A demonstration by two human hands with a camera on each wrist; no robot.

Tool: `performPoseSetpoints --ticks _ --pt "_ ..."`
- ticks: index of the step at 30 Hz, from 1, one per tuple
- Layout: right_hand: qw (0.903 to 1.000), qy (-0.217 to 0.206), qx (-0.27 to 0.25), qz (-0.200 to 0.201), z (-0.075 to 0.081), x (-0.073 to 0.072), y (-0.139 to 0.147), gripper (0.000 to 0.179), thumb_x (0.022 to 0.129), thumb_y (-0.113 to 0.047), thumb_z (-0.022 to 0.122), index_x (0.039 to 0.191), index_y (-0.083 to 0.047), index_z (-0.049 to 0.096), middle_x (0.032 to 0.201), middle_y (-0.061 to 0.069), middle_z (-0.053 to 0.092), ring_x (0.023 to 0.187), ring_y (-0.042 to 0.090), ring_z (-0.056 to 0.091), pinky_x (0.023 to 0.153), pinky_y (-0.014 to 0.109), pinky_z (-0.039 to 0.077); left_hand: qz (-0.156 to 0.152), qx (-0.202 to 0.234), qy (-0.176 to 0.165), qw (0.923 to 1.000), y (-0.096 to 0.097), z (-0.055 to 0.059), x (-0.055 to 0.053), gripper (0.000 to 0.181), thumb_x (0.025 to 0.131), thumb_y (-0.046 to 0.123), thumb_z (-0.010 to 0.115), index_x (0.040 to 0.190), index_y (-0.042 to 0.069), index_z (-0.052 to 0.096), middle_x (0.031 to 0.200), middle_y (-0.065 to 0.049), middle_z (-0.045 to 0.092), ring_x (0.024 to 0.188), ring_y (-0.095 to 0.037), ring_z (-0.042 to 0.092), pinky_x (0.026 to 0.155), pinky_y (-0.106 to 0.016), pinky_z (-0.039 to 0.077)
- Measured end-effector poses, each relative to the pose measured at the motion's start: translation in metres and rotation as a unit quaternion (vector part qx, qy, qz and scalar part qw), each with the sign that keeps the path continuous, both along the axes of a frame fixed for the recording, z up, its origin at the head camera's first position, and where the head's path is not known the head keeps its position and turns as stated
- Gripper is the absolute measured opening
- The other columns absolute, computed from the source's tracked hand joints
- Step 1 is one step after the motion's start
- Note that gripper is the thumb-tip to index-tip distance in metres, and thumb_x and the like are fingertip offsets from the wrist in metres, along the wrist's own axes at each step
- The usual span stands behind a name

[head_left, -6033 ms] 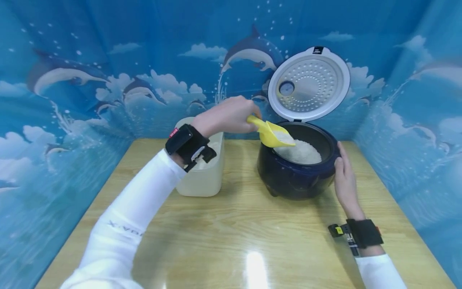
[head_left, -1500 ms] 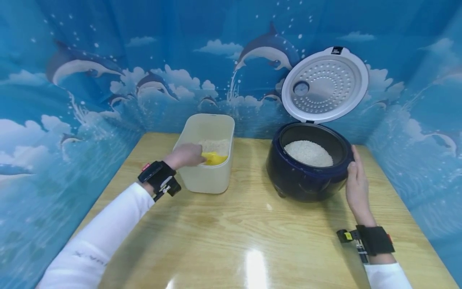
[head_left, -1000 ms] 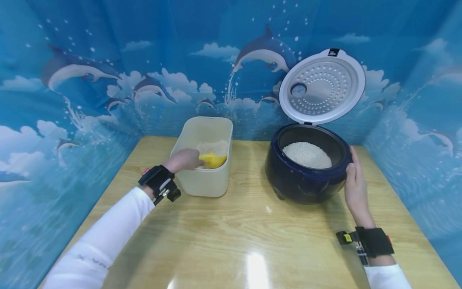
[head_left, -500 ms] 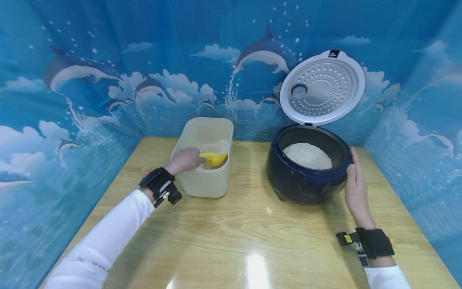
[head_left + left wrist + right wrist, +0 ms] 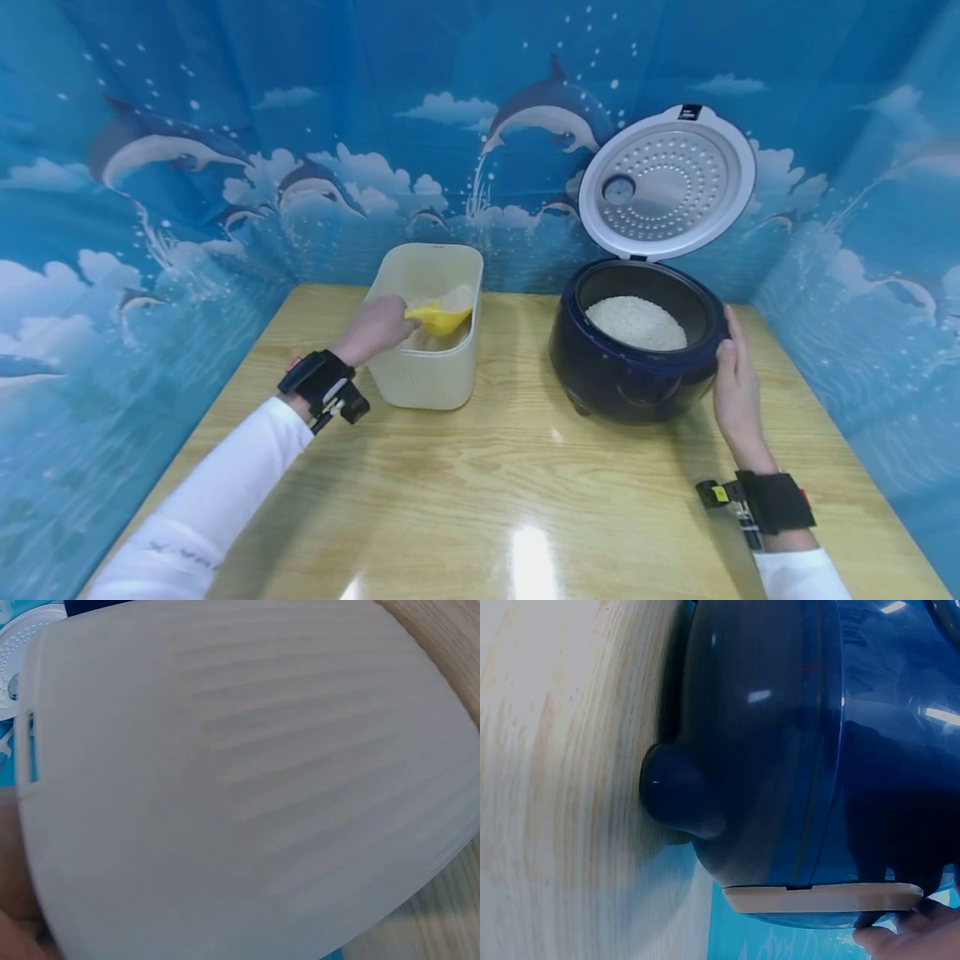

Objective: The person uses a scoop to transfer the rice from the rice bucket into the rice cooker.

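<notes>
My left hand [image 5: 378, 323] grips the handle of a yellow scoop [image 5: 444, 320] inside a cream rice bin [image 5: 423, 379]. White rice [image 5: 456, 297] is heaped in the scoop, which sits just below the bin's rim. In the left wrist view the ribbed bin wall [image 5: 247, 772] fills most of the picture and hides the scoop. To the right, my right hand [image 5: 737, 396] rests its extended fingers against the side of a dark blue rice cooker [image 5: 637, 387], near the rim. White rice [image 5: 636, 323] lies in the cooker's dark pot.
The cooker's round lid [image 5: 667, 183] stands raised at the back. Both containers rest on a wooden table [image 5: 450, 492], with a gap between them. A blue dolphin-print curtain [image 5: 337, 100] encloses the back and sides. In the right wrist view, a pale handle [image 5: 817, 898] runs along the cooker.
Six seconds ago my left hand held the scoop of rice over the cooker; later it was down in the bin. Just now the scoop has risen slightly, loaded. My right hand stays at the cooker.
</notes>
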State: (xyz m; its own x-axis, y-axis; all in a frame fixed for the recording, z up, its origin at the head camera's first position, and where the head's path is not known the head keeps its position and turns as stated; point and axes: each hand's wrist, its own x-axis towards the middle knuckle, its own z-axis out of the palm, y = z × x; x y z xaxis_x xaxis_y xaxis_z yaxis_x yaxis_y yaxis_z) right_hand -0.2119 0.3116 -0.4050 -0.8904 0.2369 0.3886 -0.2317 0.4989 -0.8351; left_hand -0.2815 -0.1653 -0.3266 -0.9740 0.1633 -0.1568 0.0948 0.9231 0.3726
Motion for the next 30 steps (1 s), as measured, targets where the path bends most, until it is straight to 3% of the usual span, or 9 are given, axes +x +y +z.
performPoseSetpoints --ticks 7,16,23,30 --pt "1.0 -0.001 0.003 0.007 -0.001 0.0 0.0 0.049 0.113 -0.034 0.025 0.162 -0.03 0.024 0.168 -0.003 0.02 0.152 0.018 0.018 0.123 0.034 0.011 0.002 0.013 0.019 0.9997 -0.004 0.008 0.006 0.029 0.103 0.023 0.06 0.1 -0.005 0.065 0.073 -0.008 0.056 0.059 -0.017 0.046 0.057 -0.028 0.036" --pt "0.9999 -0.007 0.002 0.015 0.0 0.001 0.001 0.049 0.113 -0.033 0.023 0.162 -0.031 0.02 0.168 -0.004 0.018 0.152 0.021 0.016 0.123 0.037 0.011 0.01 0.03 0.04 0.9987 -0.011 0.021 0.023 0.032 0.103 0.024 0.059 0.113 -0.007 0.064 0.08 -0.012 0.058 0.062 -0.02 0.048 0.059 -0.03 0.037" --pt "0.9999 -0.009 0.003 0.011 0.003 0.001 0.0 0.05 0.113 -0.034 0.023 0.162 -0.03 0.021 0.169 -0.003 0.018 0.152 0.02 0.017 0.123 0.037 0.011 0.022 0.044 0.061 0.9969 -0.02 0.028 0.036 0.031 0.103 0.024 0.06 0.112 -0.006 0.063 0.082 -0.013 0.062 0.06 -0.019 0.049 0.057 -0.03 0.038" --pt "0.9998 -0.015 0.007 0.005 0.003 0.002 -0.001 0.05 0.113 -0.035 0.023 0.162 -0.031 0.021 0.168 -0.004 0.018 0.152 0.02 0.018 0.123 0.037 0.011 0.029 0.063 0.096 0.993 -0.032 0.026 0.052 0.029 0.102 0.023 0.061 0.112 -0.004 0.064 0.078 -0.012 0.06 0.057 -0.018 0.048 0.053 -0.03 0.037"
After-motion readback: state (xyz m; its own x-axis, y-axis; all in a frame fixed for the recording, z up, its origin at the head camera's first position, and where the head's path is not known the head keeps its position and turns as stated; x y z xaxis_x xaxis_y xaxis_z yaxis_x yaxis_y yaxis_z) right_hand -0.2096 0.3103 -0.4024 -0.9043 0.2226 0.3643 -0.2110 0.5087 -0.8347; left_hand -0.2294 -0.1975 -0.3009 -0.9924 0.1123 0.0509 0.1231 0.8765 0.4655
